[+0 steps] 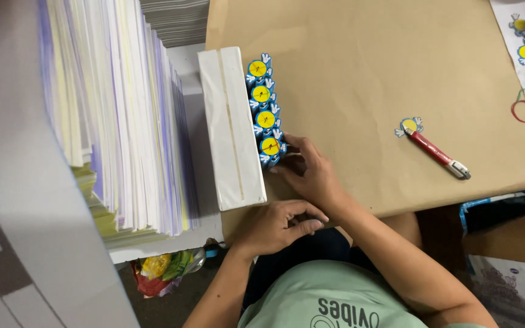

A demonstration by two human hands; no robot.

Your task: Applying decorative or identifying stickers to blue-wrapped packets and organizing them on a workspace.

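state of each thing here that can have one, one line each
right hand: open, fingertips on the nearest blue pack
left hand: loosely curled, holding nothing
blue packs: four in a row, beside the white block
white block: lying flat on the brown paper
red cutter: lying alone, untouched
rubber band: loose, flat
paper stack: piled, edges fanned

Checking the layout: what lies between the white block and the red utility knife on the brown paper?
In the head view, a row of blue-and-yellow stacks sits against the white block; beyond it, bare brown paper reaches the red utility knife.
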